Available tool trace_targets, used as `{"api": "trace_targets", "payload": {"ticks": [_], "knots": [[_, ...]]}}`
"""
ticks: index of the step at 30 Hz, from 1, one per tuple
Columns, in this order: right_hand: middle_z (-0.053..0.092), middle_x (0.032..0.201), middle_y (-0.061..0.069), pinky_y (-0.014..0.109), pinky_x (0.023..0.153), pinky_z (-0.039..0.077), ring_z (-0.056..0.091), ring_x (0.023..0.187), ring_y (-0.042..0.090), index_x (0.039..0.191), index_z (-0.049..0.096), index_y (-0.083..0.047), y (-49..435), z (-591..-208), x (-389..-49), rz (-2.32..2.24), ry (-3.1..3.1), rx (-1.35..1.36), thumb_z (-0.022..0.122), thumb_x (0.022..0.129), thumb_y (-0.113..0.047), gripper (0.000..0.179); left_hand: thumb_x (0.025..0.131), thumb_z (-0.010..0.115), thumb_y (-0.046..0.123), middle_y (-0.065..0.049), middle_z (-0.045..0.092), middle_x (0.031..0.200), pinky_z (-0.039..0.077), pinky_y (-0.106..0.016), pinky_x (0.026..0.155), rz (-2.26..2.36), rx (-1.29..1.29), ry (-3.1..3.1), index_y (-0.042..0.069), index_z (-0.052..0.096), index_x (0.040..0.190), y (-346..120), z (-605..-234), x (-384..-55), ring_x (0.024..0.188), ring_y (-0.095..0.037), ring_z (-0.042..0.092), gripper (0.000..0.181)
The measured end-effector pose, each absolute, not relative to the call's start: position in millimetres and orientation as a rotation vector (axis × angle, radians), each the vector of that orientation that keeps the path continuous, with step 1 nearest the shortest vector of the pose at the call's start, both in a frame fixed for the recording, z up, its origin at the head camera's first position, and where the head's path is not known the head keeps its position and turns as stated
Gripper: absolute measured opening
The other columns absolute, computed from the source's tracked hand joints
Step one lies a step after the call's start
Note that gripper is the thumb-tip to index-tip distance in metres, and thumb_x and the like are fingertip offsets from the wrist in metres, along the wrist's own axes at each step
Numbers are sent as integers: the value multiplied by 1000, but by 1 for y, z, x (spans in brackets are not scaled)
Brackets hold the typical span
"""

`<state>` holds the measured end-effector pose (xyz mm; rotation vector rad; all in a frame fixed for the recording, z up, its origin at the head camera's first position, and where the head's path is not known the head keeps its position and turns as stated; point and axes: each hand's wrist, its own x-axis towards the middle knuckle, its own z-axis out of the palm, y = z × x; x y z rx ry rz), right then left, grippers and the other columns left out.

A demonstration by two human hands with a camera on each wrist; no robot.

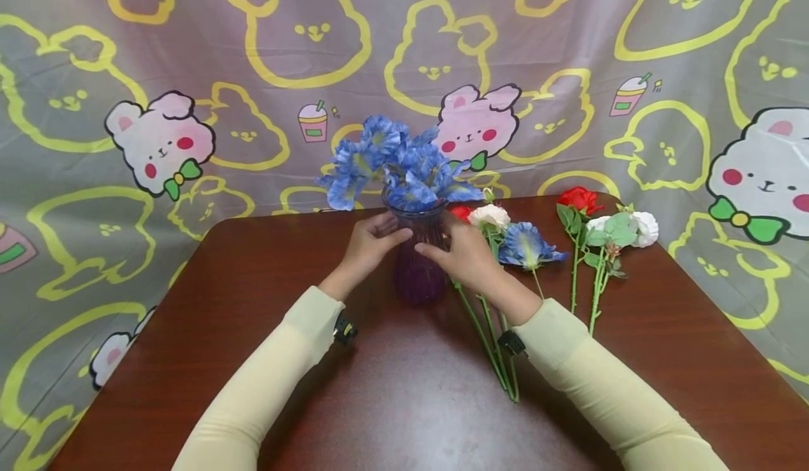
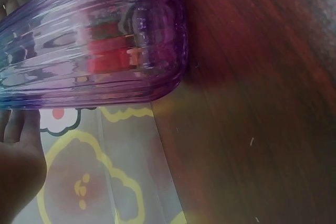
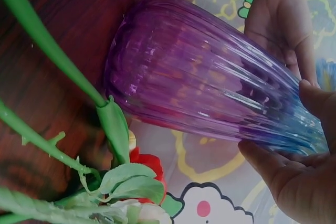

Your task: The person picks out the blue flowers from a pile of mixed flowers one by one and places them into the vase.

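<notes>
A ribbed glass vase (image 1: 422, 278) stands upright on the table, purple below and fading to blue at the neck (image 3: 307, 129). Blue artificial irises (image 1: 392, 158) fan out above its rim, leaning mostly left. My left hand (image 1: 369, 246) holds the vase's upper part from the left. From the right, my right hand (image 1: 468, 253) grips the same part, its thumb in front. Their far fingers are hidden behind the glass in the head view. Close beside the right forearm lie a blue iris (image 1: 529, 246), a white flower (image 1: 489, 216) and a partly covered red flower (image 1: 461, 213).
Farther right on the brown table (image 1: 284, 387) lie a red rose (image 1: 578, 199) and white flowers (image 1: 645, 229) with green leaves. Long green stems (image 1: 487, 337) point toward me under the right forearm. A patterned cloth (image 1: 253, 141) hangs behind the table's back edge.
</notes>
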<state>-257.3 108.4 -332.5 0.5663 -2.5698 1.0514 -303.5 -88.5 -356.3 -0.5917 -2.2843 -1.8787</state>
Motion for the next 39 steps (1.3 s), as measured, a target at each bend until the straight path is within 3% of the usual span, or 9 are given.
{"api": "trace_targets", "payload": {"ticks": [6,14,25,32,39], "knots": [[67,106,15,43,77,53,64,95,30,117,58,-3,115,-329,-259,1025,-2603,610,76,86,-32,46,87,74,10,-22,58,128,48,-38,97,-1881,-604,-2274,-5,57,131,-89,-356,-304,120,-32,56,50],[57,131,20,48,92,49,59,113,35,142,46,-1,137,-327,-254,1056,-2713,600,74,88,-32,68,87,73,8,-23,56,129,48,-38,96,-1879,-585,-2286,-7,56,130,-89,-355,-303,119,-33,56,50],[64,120,22,53,89,49,62,108,37,124,60,3,191,-321,-241,929,-2745,412,75,87,-25,49,86,73,8,-24,57,128,48,-37,96,-1902,-605,-2265,-8,56,130,-90,-356,-304,119,-33,56,50],[64,116,25,53,83,50,61,106,39,123,60,5,223,-315,-235,877,-2850,251,70,91,-31,50,86,74,7,-23,58,127,48,-38,96,-1909,-623,-2247,-6,58,129,-90,-357,-305,119,-33,57,48],[68,100,25,52,75,51,64,91,40,108,65,12,244,-323,-233,741,-2990,195,70,89,-29,46,86,73,5,-23,56,129,48,-37,97,-1916,-629,-2247,-6,56,130,-90,-356,-305,120,-33,56,48]]}}
